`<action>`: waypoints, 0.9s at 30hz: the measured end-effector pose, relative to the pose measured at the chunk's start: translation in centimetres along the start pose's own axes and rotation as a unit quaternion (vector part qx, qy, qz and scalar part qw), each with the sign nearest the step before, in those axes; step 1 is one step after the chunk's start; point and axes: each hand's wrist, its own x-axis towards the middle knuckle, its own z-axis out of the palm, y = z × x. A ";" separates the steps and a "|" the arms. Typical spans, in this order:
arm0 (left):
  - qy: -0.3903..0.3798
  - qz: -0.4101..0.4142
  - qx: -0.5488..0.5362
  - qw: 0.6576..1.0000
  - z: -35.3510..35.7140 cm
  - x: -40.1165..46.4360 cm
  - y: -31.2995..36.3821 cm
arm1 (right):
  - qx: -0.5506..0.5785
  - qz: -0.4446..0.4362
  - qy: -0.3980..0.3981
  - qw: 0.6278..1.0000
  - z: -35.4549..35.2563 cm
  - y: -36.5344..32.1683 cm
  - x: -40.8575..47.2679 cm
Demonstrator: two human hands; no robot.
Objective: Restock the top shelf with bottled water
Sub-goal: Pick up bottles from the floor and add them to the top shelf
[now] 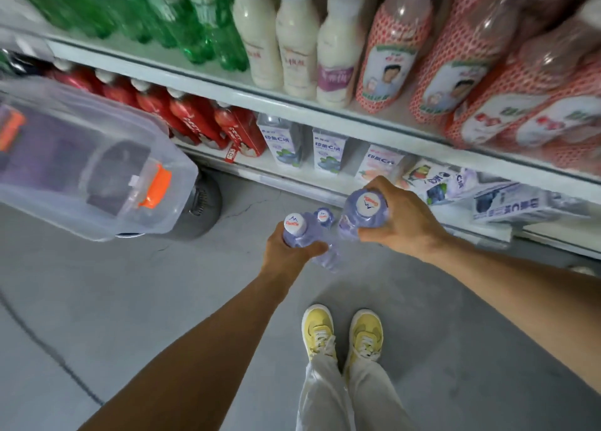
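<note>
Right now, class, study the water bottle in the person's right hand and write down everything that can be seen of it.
The water bottle in the right hand is clear, faintly bluish plastic with a white cap bearing a red and blue logo. It is seen almost from above, cap toward the camera, body foreshortened below. The right hand grips it, fingers curled round its shoulder. It is held above the grey floor, before the lower shelf, close to the bottles in the left hand.

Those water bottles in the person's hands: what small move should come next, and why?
Probably raise both hands toward the shelving. The left hand grips two water bottles and the right hand grips another bottle, all held low above the floor, beneath the shelves of drinks. The top shelf isn't in view.
</note>
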 end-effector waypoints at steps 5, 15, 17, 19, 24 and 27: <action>0.038 0.003 -0.091 0.995 -2.8 -5.4 7.2 | 0.090 -0.008 0.045 0.995 -6.2 -6.4 -3.6; -0.009 0.113 -0.197 0.974 -8.3 -15.6 26.1 | 0.252 -0.044 0.084 0.963 -20.2 -20.0 -9.8; -0.026 0.147 -0.192 0.970 -8.9 -17.8 29.7 | 0.300 -0.057 0.095 0.948 -23.0 -23.0 -11.2; -0.030 0.174 -0.193 0.965 -9.3 -19.9 33.0 | 0.340 -0.080 0.101 0.931 -25.5 -25.7 -12.6; -0.028 0.215 -0.183 0.959 -10.1 -24.4 40.7 | 0.439 -0.128 0.152 0.876 -30.4 -31.1 -15.4; -0.053 0.242 -0.181 0.952 -10.0 -26.7 45.1 | 0.485 -0.156 0.178 0.842 -32.8 -33.7 -17.4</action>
